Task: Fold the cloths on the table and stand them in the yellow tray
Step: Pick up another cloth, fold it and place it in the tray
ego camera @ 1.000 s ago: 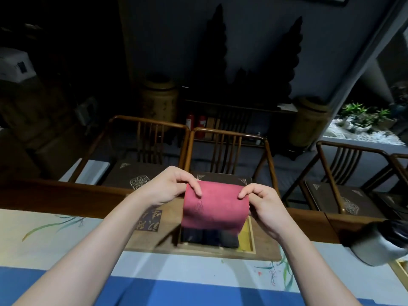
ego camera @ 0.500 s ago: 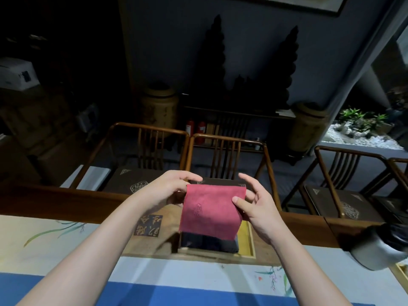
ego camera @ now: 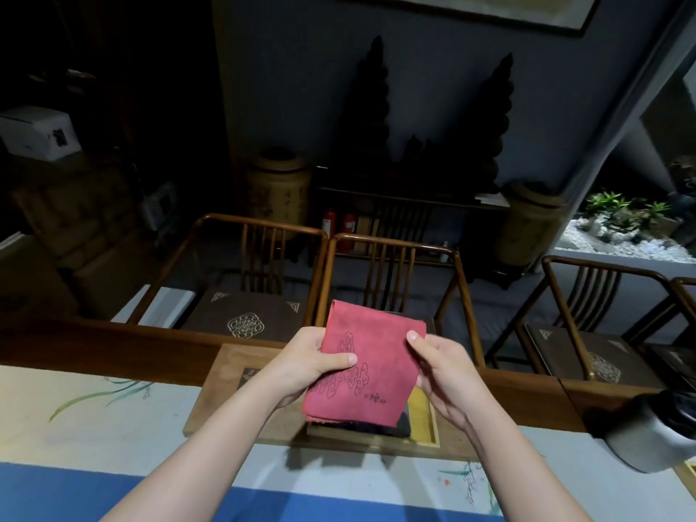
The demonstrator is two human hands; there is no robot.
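Red cloth [ego camera: 363,365] folded, upright | left hand [ego camera: 314,361], right hand [ego camera: 438,365] pinch its sides, likely squaring it | above tray [ego camera: 425,418]

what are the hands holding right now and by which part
Both hands hold the folded red cloth above the yellow tray: the left hand pinches its left edge, the right hand its right edge, thumbs on the front face.

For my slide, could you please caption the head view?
Both hands, left hand and right hand, hold a folded red cloth above the yellow tray.
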